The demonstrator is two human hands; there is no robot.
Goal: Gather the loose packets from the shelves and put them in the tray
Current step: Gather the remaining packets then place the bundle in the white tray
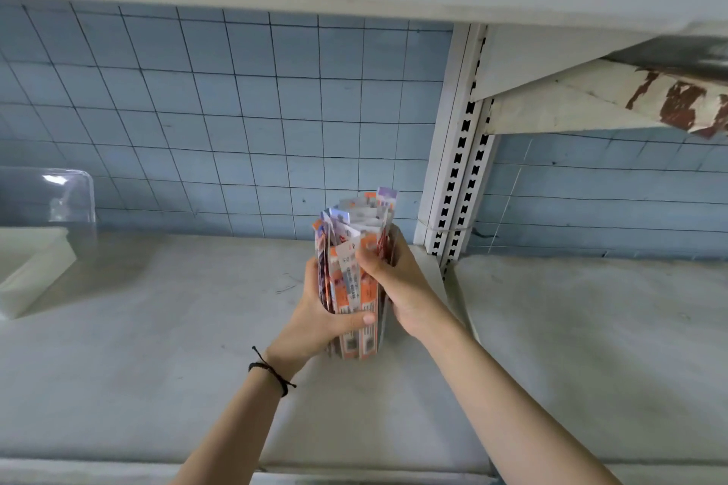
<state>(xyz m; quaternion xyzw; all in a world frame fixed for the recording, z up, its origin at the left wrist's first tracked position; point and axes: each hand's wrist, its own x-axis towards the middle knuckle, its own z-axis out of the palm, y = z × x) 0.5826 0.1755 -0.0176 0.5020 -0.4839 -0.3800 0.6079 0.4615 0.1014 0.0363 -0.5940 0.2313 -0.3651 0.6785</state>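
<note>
Packets: upright bundle of long orange-and-white sachets, lower ends on the shelf, middle of the scene.
Left hand: curled round the bundle's lower left, thumb across the front; black cord on the wrist.
Right hand: gripping the bundle's upper right side.
Around: slotted upright post just beyond, to the right; white tray under clear plastic at far left, well apart.
Room: wire grid over a blue wall; rust-flaked bracket upper right.

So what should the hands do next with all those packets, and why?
Probably lift the packets and carry them left to what looks like the tray, which sits at the far left of the shelf, apart from them. The left hand and right hand both grip the packets, gathered upright in one bunch, so they seem ready to move.
</note>
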